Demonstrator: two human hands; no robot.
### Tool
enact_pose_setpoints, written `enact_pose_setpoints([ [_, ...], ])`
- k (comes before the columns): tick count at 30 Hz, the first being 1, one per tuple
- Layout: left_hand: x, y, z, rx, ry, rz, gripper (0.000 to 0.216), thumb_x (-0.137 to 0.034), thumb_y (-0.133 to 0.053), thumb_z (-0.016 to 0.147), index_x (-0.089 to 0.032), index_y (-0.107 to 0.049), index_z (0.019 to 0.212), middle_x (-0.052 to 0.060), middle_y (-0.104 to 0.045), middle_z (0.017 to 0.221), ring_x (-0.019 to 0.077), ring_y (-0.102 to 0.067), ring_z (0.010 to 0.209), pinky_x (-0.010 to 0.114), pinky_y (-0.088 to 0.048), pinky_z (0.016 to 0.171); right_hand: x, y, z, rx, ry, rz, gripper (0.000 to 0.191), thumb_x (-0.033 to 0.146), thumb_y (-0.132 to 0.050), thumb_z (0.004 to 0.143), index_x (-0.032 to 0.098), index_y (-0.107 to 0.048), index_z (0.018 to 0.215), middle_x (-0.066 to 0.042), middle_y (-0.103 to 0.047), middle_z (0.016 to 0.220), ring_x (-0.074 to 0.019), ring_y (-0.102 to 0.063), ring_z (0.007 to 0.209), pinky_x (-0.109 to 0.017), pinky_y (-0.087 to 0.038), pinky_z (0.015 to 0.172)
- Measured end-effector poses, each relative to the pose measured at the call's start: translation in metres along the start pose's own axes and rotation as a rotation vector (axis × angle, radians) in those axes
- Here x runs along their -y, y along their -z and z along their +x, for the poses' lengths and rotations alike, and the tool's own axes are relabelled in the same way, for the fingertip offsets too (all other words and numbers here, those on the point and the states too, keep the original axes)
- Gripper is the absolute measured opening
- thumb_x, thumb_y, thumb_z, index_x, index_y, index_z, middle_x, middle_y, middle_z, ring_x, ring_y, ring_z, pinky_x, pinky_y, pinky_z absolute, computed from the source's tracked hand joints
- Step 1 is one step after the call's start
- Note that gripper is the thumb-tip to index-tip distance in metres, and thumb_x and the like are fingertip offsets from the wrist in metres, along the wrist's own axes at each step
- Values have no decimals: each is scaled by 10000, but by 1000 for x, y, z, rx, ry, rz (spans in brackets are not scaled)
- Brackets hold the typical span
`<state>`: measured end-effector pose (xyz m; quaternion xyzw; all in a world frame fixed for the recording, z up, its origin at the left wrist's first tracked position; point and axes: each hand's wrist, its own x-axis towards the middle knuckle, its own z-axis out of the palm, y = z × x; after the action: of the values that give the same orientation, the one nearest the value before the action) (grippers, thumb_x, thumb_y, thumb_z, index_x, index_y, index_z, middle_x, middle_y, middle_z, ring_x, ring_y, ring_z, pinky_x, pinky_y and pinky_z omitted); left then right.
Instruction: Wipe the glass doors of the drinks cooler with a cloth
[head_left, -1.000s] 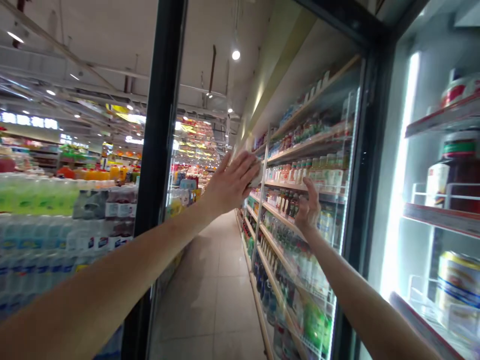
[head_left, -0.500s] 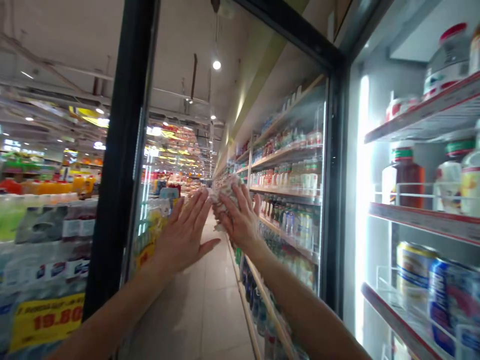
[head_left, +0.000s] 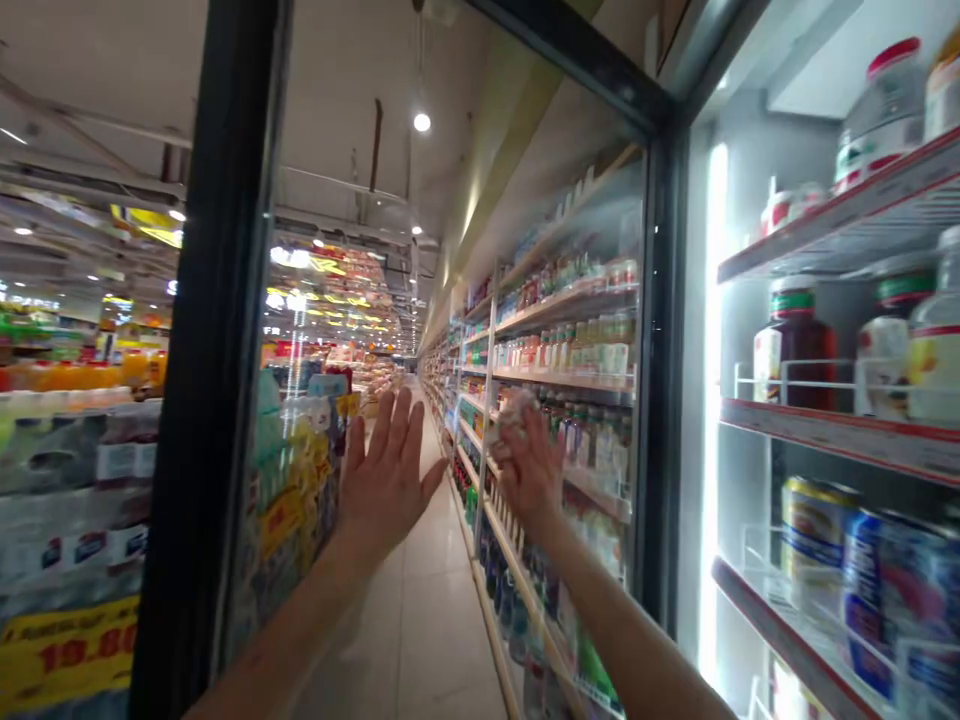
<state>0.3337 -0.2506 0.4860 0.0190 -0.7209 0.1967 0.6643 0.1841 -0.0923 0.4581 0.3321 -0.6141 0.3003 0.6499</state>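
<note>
A framed glass door [head_left: 450, 180] stands swung out in front of me, with an aisle showing through or mirrored in its pane. My left hand [head_left: 384, 480] lies flat against the glass, fingers stretched and spread, holding nothing. To its right, my right hand [head_left: 534, 470] presses a crumpled whitish cloth [head_left: 511, 415] onto the pane. Motion smears that hand a little, and its palm hides part of the cloth.
At right, a lit fridge holds shelves [head_left: 832, 430] of bottles and several cans [head_left: 817, 535]. The door's dark frame post [head_left: 206, 350] rises at left. Beyond it are stacked bottle packs [head_left: 82, 500] and a yellow price sign [head_left: 67, 655].
My right hand has slid the cloth rightward and slightly down across the glass, away from my left hand. My left hand stays on the pane. The view has shifted slightly.
</note>
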Motion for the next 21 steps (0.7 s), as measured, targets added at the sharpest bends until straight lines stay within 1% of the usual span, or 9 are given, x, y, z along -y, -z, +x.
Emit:
enact_pose_setpoints([
  [3,4,0,3,18,-3,-15,757,-418,-435,881,-125,-33,1451,168,-246,1476,274,-144,1395,514,-155,1117,-58,16,-8,-130,-360,-86,443,232,-339,851,183,-529,1248,-161,-460,1360,-290,-354,1308,-637,-227,1013],
  [5,5,-1,6,23,-10,-15,756,-398,-440,882,-128,-21,1451,165,-226,1481,272,-132,1396,512,-172,1114,-68,19,-11,-181,-476,-103,482,233,-298,863,140,-470,1304,-210,-424,1372,-334,-323,1320,-695,-233,961],
  [7,3,-1,4,22,-27,-23,727,-376,-436,886,-153,-38,1453,148,-242,1478,262,-165,1390,506,-177,1115,-42,15,-16,-144,-389,-56,482,228,-303,874,161,-442,1330,-195,-383,1410,-322,-285,1346,-670,-242,986],
  [10,-4,3,-18,40,-35,-51,692,-350,-439,888,-187,-75,1454,123,-315,1452,243,-248,1369,496,-155,1125,12,7,-35,73,10,67,455,202,-380,863,254,-470,1307,-93,-358,1454,-256,-248,1377,-558,-203,1081],
  [12,-10,8,-45,61,-57,-51,696,-344,-457,880,-171,-101,1452,125,-370,1421,233,-261,1364,474,-138,1135,14,9,-50,158,113,85,444,195,-406,852,282,-498,1278,-62,-380,1446,-243,-254,1377,-540,-166,1102],
  [13,-13,10,-60,64,-73,-40,698,-339,-468,874,-156,-119,1450,127,-397,1403,227,-256,1366,459,-128,1140,1,12,-58,145,36,62,434,203,-402,853,276,-511,1267,-71,-400,1432,-250,-274,1368,-554,-168,1095],
  [17,-24,16,-99,72,-35,-9,708,-369,-497,861,-157,-157,1445,117,-448,1364,215,-286,1354,429,-88,1150,-65,29,-72,-45,-547,-98,485,238,-297,876,133,-454,1324,-227,-398,1394,-350,-336,1320,-687,-258,962],
  [19,-27,15,-102,86,5,-28,714,-395,-491,865,-176,-142,1448,107,-459,1359,212,-321,1338,428,-97,1147,-56,28,-74,-90,-561,-101,505,234,-284,881,120,-406,1357,-235,-362,1414,-353,-298,1340,-676,-278,958],
  [21,-26,14,-99,93,15,-35,710,-393,-490,867,-184,-140,1448,104,-469,1351,210,-336,1330,425,-112,1145,-15,23,-77,-46,-339,-31,492,216,-324,876,196,-412,1360,-157,-349,1447,-298,-250,1373,-605,-257,1031],
])
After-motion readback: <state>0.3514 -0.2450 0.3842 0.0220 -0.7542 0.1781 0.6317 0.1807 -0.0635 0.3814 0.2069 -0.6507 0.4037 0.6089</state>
